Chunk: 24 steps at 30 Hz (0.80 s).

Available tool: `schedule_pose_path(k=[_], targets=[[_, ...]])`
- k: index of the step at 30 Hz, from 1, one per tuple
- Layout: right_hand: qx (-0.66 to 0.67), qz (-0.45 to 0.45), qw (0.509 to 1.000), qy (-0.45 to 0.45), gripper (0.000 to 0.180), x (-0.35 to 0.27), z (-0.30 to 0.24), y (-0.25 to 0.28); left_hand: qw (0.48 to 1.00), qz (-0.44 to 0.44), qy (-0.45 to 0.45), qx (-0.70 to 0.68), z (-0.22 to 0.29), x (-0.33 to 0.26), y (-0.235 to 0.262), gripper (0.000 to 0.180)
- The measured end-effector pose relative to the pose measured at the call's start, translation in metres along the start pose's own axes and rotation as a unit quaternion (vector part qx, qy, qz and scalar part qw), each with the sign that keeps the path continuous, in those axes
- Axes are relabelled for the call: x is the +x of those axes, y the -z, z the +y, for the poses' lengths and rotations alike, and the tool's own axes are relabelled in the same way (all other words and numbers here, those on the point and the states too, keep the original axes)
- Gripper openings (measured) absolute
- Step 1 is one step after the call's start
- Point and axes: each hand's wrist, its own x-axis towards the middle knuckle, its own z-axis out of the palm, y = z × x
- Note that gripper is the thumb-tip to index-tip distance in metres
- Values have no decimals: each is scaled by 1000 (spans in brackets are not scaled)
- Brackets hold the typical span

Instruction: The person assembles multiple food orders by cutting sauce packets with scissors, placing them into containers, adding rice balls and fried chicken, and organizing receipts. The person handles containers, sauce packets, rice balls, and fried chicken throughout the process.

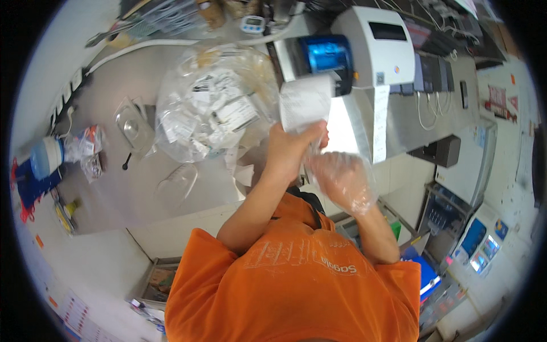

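Note:
A white receipt (306, 102) with printed lines is held up over the counter's front edge. My bare left hand (290, 145) is closed on its lower end, the thumb laid across the paper. My right hand (342, 176) is in a loose clear plastic glove (360, 194). It sits just below and right of the left hand, almost touching it. Its fingers look curled in, and what lies between them, if anything, is hidden by the glove and the left hand. Behind the receipt stands a blue-and-white printer (326, 56).
A large clear bag (219, 105) of crumpled receipts sits left of my hands on the metal counter (137, 196). A white label printer (376, 48) has a long paper strip (380, 125) hanging from it. A timer (252, 24) and a metal lid (134, 126) lie farther back and left.

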Motion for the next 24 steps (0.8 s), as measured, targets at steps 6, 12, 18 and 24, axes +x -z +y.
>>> schedule_pose_path(k=[6,12,18,24], targets=[[213,-74,974,-9,16,41,-23,10,991,75,-104,-38,17,-31,24,26],[13,42,988,149,18,36,-60,-9,988,87,-104,-71,37,-42,49,33],[292,-85,949,83,11,37,-49,-3,989,71,-115,-67,31,-72,58,39],[172,-113,977,57,13,41,-59,-4,980,101,-166,-50,32,-71,68,44]])
